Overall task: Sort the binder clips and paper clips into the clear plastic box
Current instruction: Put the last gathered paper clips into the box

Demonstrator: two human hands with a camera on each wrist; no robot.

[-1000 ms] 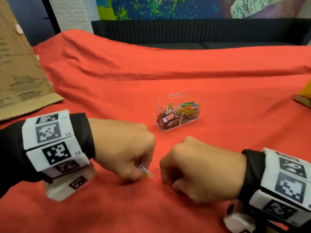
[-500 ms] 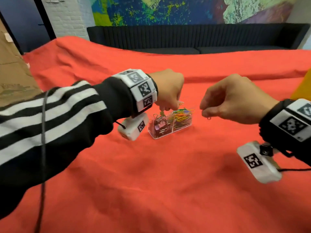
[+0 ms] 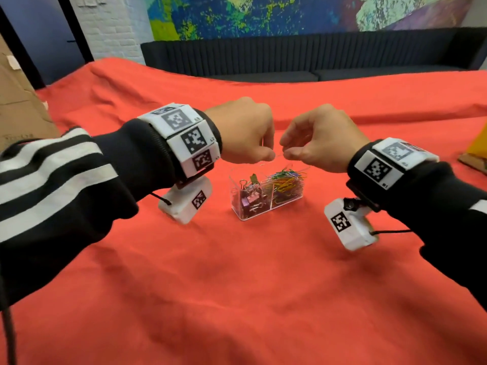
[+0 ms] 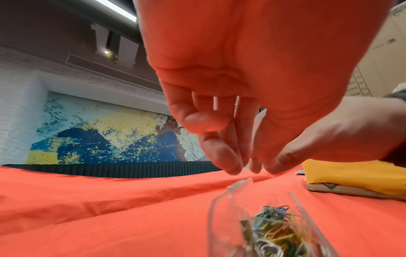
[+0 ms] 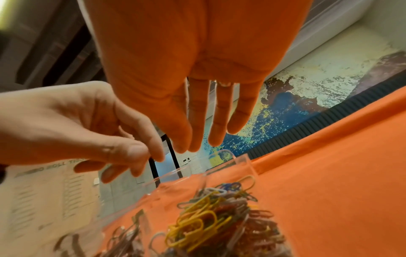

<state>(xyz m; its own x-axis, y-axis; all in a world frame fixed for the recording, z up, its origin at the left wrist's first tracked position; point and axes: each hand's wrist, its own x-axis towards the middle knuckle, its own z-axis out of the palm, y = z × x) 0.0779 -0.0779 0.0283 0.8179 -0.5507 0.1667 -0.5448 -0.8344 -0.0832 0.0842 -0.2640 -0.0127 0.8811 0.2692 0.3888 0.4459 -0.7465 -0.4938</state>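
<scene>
A clear plastic box [image 3: 266, 208] stands on the red cloth with its lid [image 4: 239, 184] raised at the back. Its left compartment holds metal binder clips [image 3: 250, 198]. Coloured paper clips [image 3: 287, 183] fill the right compartment, a pile that also shows in the right wrist view [image 5: 208, 217]. Both hands hover just above the box, almost meeting. My left hand [image 3: 267, 154] has loosely bunched fingers [image 4: 228, 161] pointing down, with nothing seen between them. The fingers of my right hand [image 3: 286, 154] hang straight [image 5: 219, 125] over the lid's top edge [image 5: 226, 153], and they hold nothing I can see.
Red cloth [image 3: 237, 285] covers the whole table, with folds towards the back. A cardboard sheet [image 3: 18, 114] leans at the far left. A yellow object [image 3: 477, 151] lies at the right edge. A dark sofa [image 3: 316, 56] runs behind the table.
Both hands rose from the near cloth, each with a clip, and went over the box. The right hand then closed in on the left. Neither clip is in sight now.
</scene>
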